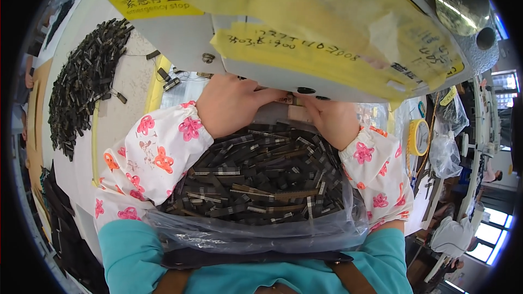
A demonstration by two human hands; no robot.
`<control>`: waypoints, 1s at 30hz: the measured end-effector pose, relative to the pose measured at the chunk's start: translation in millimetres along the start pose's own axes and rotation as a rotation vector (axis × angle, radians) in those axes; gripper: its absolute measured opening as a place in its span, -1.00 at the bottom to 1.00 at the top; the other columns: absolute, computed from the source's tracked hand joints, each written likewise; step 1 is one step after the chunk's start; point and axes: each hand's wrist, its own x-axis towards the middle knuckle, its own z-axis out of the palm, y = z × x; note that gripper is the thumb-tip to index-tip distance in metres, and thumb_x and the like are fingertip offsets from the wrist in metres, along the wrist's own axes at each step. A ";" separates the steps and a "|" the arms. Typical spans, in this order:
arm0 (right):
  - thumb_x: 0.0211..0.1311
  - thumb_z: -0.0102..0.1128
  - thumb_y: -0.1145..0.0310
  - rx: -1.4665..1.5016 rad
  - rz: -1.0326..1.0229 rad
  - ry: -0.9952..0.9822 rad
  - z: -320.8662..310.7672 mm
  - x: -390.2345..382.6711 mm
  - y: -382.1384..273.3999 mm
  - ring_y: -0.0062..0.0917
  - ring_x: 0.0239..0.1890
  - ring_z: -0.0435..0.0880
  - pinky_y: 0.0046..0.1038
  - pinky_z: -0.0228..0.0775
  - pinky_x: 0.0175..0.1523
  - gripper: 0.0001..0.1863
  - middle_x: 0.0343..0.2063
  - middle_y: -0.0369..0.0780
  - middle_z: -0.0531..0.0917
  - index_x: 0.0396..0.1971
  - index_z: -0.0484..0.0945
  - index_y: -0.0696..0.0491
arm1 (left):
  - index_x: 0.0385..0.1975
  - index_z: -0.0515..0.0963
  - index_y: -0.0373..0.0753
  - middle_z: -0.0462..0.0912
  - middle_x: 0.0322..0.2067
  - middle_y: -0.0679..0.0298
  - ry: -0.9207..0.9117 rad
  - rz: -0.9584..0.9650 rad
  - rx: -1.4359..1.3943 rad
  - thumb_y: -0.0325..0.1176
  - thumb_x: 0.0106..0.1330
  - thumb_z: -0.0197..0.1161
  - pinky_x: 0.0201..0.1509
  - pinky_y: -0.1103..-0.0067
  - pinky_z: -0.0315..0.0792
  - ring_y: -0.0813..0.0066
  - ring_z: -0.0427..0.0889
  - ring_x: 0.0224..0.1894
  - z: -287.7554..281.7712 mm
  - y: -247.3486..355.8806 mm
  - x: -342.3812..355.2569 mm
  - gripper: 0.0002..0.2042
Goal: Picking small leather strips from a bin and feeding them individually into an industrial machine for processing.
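Both hands reach in under the front edge of a grey machine (245,65) covered with yellow tape. My left hand (226,106) is on the left, its fingers bent and pressed together, one finger pointing right toward a small piece at the machine's edge. My right hand (333,122) comes in from the right, fingers and thumb closing near the same spot beside a small pale block (300,113). The machine hides most fingertips, so what they hold cannot be made out. Just below my hands lies a heap of short dark strips (261,179), some with pale ends, in a clear plastic bag (261,234).
A big pile of small black pieces (90,81) covers the left of the pale table (131,81), with a few loose black pieces (171,83) near the machine. To the right are a yellow tape roll (419,137) and a crumpled clear bag (445,155).
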 end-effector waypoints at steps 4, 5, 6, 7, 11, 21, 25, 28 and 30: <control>-0.06 0.16 0.56 -0.065 -0.012 -0.031 0.9 -4.2 3.0 -0.24 -0.44 0.56 -0.35 0.39 -0.33 -0.82 -0.48 -0.08 0.58 -0.38 0.61 0.12 | -0.32 0.58 -0.11 0.56 -0.42 0.21 -0.081 -0.037 -0.158 -0.51 -0.06 0.11 -0.38 0.42 0.43 0.19 0.54 -0.38 -11.5 -7.8 -2.6 -0.73; -0.06 0.16 0.56 -0.062 -0.013 -0.032 1.9 -2.3 1.3 -0.24 -0.44 0.56 -0.35 0.39 -0.33 -0.82 -0.48 -0.08 0.58 -0.38 0.61 0.12 | -0.32 0.58 -0.14 0.56 -0.42 0.18 -0.137 -0.080 -0.237 -0.54 -0.06 0.11 -0.37 0.40 0.42 0.14 0.54 -0.38 -17.7 -7.4 -3.6 -0.73; -0.06 0.16 0.56 -0.037 -0.001 -0.026 1.8 0.4 -1.3 -0.24 -0.44 0.56 -0.35 0.38 -0.33 -0.83 -0.48 -0.08 0.57 -0.38 0.61 0.13 | -0.32 0.58 -0.14 0.56 -0.42 0.18 -0.139 -0.083 -0.236 -0.54 -0.06 0.11 -0.37 0.40 0.42 0.14 0.54 -0.38 -19.1 -7.1 -4.8 -0.73; -0.05 0.16 0.56 -0.012 0.012 -0.019 2.3 1.8 -2.7 -0.24 -0.44 0.55 -0.35 0.38 -0.33 -0.83 -0.48 -0.08 0.57 -0.39 0.60 0.13 | -0.32 0.57 -0.16 0.56 -0.42 0.16 -0.135 -0.089 -0.235 -0.56 -0.05 0.09 -0.35 0.39 0.41 0.12 0.53 -0.38 -20.0 -6.9 -6.0 -0.73; -0.05 0.16 0.55 -0.059 0.001 -0.037 2.4 0.0 -1.1 -0.23 -0.42 0.55 -0.34 0.37 -0.32 -0.83 -0.47 -0.09 0.57 -0.38 0.60 0.13 | -0.32 0.57 -0.16 0.56 -0.40 0.14 -0.150 -0.082 -0.215 -0.56 -0.06 0.11 -0.30 0.39 0.41 0.13 0.53 -0.34 -19.3 -8.0 -7.6 -0.73; -0.07 0.17 0.50 -0.156 0.003 -0.082 -2.9 0.3 -1.0 -0.24 -0.39 0.54 -0.33 0.36 -0.30 -0.80 -0.45 -0.10 0.56 -0.36 0.61 0.07 | -0.36 0.58 -0.07 0.54 -0.45 0.24 0.016 0.094 0.093 -0.43 -0.04 0.12 -0.33 0.46 0.42 0.27 0.54 -0.31 -9.2 5.5 6.6 -0.78; -0.10 0.18 0.49 -0.162 -0.049 -0.068 -6.7 6.1 -8.3 -0.25 -0.35 0.54 -0.32 0.35 -0.26 -0.78 -0.42 -0.10 0.57 -0.35 0.62 0.06 | -0.36 0.57 -0.07 0.54 -0.48 0.30 -0.026 -0.008 0.002 -0.41 -0.07 0.13 -0.39 0.47 0.42 0.33 0.55 -0.35 1.5 -1.9 -3.4 -0.77; -0.11 0.18 0.49 -0.172 -0.119 -0.094 -9.3 6.6 -6.3 -0.25 -0.33 0.54 -0.33 0.35 -0.25 -0.78 -0.41 -0.10 0.57 -0.35 0.62 0.06 | -0.36 0.58 -0.06 0.54 -0.50 0.34 -0.015 -0.008 0.011 -0.42 -0.08 0.14 -0.39 0.46 0.43 0.36 0.56 -0.37 -2.3 -6.9 -8.8 -0.76; -0.11 0.18 0.48 -0.147 -0.091 -0.096 -11.5 9.7 -10.5 -0.24 -0.33 0.54 -0.32 0.36 -0.25 -0.77 -0.41 -0.09 0.56 -0.35 0.62 0.06 | -0.36 0.58 -0.06 0.55 -0.52 0.36 -0.003 -0.016 0.041 -0.42 -0.09 0.14 -0.38 0.45 0.43 0.37 0.56 -0.38 -5.3 -6.8 -7.4 -0.76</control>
